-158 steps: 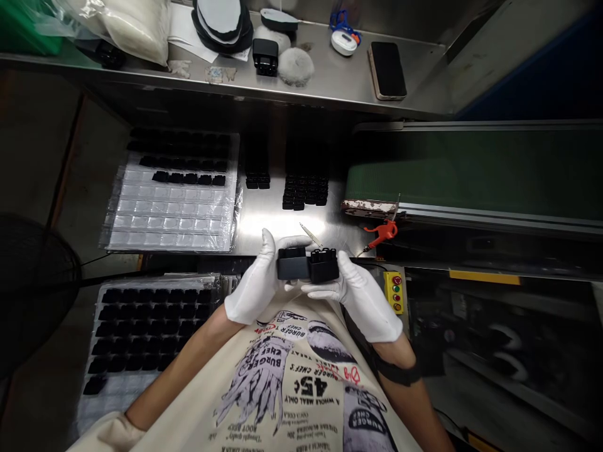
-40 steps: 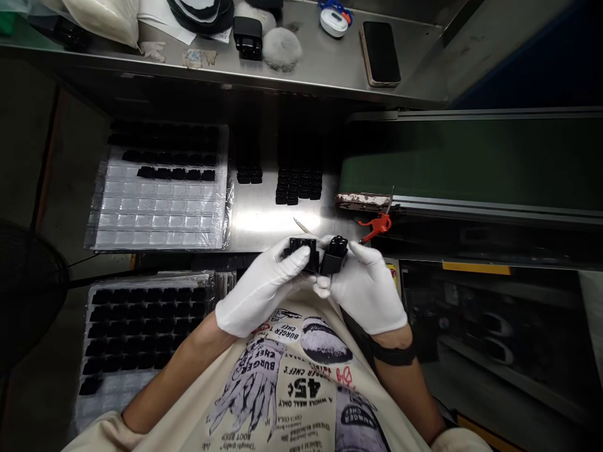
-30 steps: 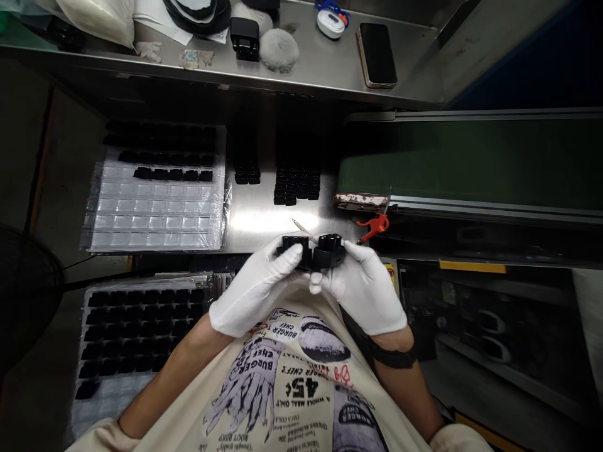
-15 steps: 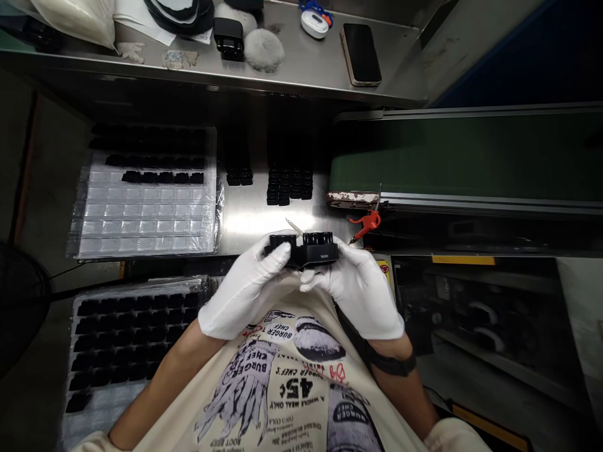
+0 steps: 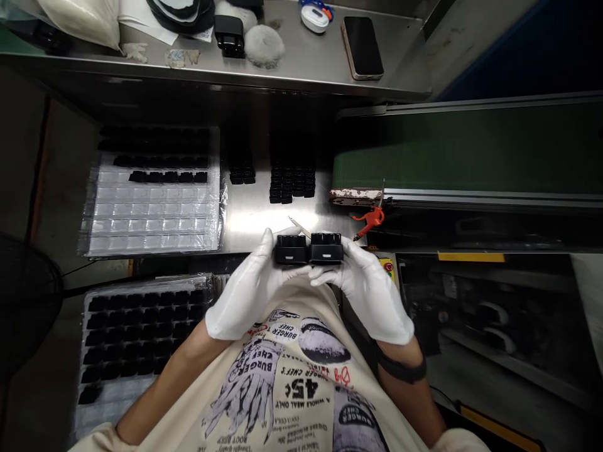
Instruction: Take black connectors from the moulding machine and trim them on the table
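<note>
Two small black plastic housings are held side by side in front of my shirt, each with a pale mark on its near face. My left hand (image 5: pixel 249 285), in a white glove, grips the left black housing (image 5: pixel 291 250), its thumb up at the side. Wrapped round the outer side of the right black housing (image 5: pixel 326 250) is my gloved right hand (image 5: pixel 370 289). Fingers of both hands lie beneath the housings. Just behind them, a thin pointed tool (image 5: pixel 300 227) lies on the steel table (image 5: pixel 249 216), partly hidden.
A clear tray (image 5: pixel 155 210) partly filled with black parts lies at left; a fuller tray (image 5: pixel 141 326) sits below it. Black parts (image 5: pixel 292 185) stand in rows behind my hands. An orange air gun (image 5: pixel 372 218) hangs by the green conveyor (image 5: pixel 447 147). A phone (image 5: pixel 362 47) rests on the shelf.
The housings have turned so both near faces with their pale marks now show evenly. My left thumb has moved off the top of the left housing to its side.
</note>
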`<act>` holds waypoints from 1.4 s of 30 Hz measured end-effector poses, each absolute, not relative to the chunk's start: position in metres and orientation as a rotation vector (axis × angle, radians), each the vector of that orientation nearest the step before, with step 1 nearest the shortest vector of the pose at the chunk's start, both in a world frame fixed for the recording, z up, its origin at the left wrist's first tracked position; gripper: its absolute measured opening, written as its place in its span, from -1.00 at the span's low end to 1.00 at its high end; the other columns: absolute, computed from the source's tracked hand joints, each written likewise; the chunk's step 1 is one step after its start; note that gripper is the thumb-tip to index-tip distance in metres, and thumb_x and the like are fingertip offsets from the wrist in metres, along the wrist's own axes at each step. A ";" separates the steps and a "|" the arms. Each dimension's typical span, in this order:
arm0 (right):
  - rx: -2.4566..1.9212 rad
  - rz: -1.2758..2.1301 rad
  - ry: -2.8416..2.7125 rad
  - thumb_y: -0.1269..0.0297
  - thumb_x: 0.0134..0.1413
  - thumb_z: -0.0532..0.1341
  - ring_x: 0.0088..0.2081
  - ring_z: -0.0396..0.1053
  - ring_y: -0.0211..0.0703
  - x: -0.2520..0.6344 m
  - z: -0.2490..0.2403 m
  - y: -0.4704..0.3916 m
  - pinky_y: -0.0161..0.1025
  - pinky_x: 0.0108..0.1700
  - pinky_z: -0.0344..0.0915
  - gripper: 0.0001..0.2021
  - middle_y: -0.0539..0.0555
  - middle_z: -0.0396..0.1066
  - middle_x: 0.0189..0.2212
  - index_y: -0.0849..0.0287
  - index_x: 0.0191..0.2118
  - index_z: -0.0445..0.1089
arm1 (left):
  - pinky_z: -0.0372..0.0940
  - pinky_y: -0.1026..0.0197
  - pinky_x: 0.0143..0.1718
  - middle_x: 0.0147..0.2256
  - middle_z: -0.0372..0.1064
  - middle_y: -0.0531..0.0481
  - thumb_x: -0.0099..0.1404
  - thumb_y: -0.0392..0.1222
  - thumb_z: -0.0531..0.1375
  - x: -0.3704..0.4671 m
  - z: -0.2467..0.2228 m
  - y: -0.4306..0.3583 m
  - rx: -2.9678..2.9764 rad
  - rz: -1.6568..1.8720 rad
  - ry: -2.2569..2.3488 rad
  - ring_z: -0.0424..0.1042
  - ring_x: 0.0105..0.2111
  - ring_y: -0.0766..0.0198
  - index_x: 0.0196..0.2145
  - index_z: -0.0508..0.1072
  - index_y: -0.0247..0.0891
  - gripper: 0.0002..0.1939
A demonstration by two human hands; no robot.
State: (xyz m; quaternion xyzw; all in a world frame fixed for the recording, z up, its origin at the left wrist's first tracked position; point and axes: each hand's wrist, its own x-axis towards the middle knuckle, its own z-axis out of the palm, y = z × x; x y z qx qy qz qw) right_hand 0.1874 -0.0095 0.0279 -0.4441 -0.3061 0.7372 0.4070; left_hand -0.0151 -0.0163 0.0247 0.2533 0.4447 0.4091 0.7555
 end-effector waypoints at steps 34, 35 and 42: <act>-1.225 1.882 -0.730 -0.07 0.51 0.28 -0.17 0.62 -0.09 0.183 0.016 -0.011 -0.04 -0.07 0.69 -0.66 0.10 0.66 -0.07 0.08 0.00 0.67 | 0.32 -0.13 0.49 0.42 0.43 -0.05 0.60 0.00 0.27 -0.024 0.032 -0.019 0.523 0.875 0.939 0.17 0.56 -0.11 0.30 0.59 -0.09 -0.60; -1.231 1.882 -0.722 -0.07 0.51 0.28 -0.15 0.62 -0.07 0.183 0.016 -0.011 -0.04 -0.06 0.69 -0.66 0.10 0.66 -0.07 0.08 -0.02 0.67 | 0.32 -0.15 0.50 0.41 0.44 -0.06 0.62 -0.01 0.24 -0.024 0.031 -0.019 0.504 0.902 0.927 0.17 0.56 -0.10 0.30 0.59 -0.10 -0.60; -1.245 1.874 -0.719 -0.07 0.46 0.31 -0.14 0.62 -0.04 0.180 0.018 -0.008 -0.02 -0.09 0.70 -0.67 0.12 0.65 -0.05 0.09 -0.09 0.65 | 0.28 -0.23 0.50 0.38 0.47 -0.12 0.65 -0.02 0.16 -0.023 0.021 -0.023 0.431 0.971 0.849 0.25 0.52 -0.11 0.30 0.61 -0.15 -0.58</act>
